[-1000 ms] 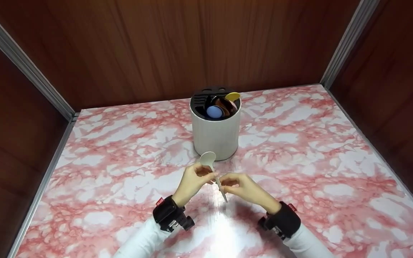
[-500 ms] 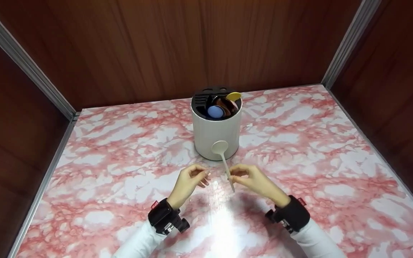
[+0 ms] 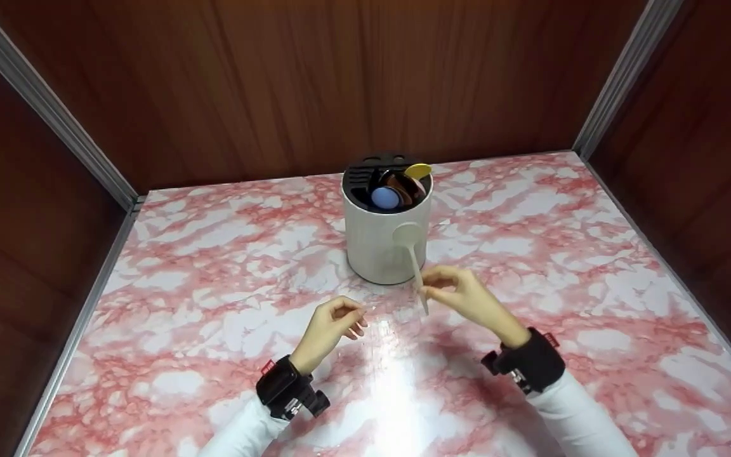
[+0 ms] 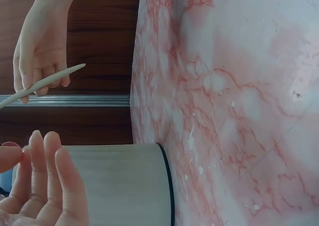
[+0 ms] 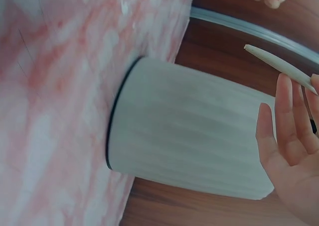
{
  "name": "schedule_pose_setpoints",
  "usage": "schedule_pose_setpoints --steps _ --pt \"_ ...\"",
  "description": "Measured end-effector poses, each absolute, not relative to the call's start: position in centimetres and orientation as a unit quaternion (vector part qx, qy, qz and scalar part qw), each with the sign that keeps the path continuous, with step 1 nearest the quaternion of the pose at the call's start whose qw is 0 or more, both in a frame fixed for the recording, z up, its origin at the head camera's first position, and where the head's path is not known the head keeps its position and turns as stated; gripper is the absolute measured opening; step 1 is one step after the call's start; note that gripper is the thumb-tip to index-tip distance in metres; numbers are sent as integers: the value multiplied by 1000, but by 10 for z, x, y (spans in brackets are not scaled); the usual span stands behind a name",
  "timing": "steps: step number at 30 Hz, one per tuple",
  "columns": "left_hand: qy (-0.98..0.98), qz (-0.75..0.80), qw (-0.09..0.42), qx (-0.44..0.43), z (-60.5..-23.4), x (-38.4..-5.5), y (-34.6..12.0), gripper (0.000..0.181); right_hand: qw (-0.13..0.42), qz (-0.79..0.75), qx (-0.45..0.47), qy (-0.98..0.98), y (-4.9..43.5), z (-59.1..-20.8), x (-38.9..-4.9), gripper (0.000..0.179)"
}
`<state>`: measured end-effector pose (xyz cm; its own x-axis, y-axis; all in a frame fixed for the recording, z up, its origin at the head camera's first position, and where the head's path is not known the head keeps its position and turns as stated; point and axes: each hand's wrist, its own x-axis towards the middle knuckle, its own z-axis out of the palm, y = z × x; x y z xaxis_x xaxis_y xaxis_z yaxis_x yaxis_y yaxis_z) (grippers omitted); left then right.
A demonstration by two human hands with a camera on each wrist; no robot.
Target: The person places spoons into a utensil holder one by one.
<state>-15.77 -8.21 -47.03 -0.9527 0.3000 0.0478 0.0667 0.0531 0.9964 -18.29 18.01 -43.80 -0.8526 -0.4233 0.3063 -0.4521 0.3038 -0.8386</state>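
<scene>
A cream spoon [image 3: 407, 236] points bowl-up in front of the holder, its handle pinched between the thumb and fingertips of my right hand [image 3: 467, 297]. In the right wrist view the handle end [image 5: 274, 61] sticks out past the fingers. My left hand [image 3: 329, 329] hovers over the table, left of the spoon, with nothing in it. Its fingers [image 4: 37, 181] look fairly straight in the left wrist view. Behind the spoon stands a white cylindrical utensil holder [image 3: 378, 247] with a black slotted top.
Inside the holder are a blue round-ended utensil [image 3: 385, 197], a yellow one [image 3: 417, 171] and some brown and dark ones. The table [image 3: 226, 266] has a red-and-white marbled top. Wood-grain panels [image 3: 289, 82] with metal edges enclose it at the back and sides.
My left hand has let go of the spoon and drawn back to the left. My right hand has carried the spoon forward, up and slightly right, toward the holder.
</scene>
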Motion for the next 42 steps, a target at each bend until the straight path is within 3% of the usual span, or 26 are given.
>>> schedule_pose_setpoints --steps 23,42 --pt "715 677 110 133 -474 -152 -92 18 148 524 227 -807 198 -378 -213 11" --pt "717 672 122 136 -476 -150 -91 16 179 494 199 -827 197 -333 -252 11"
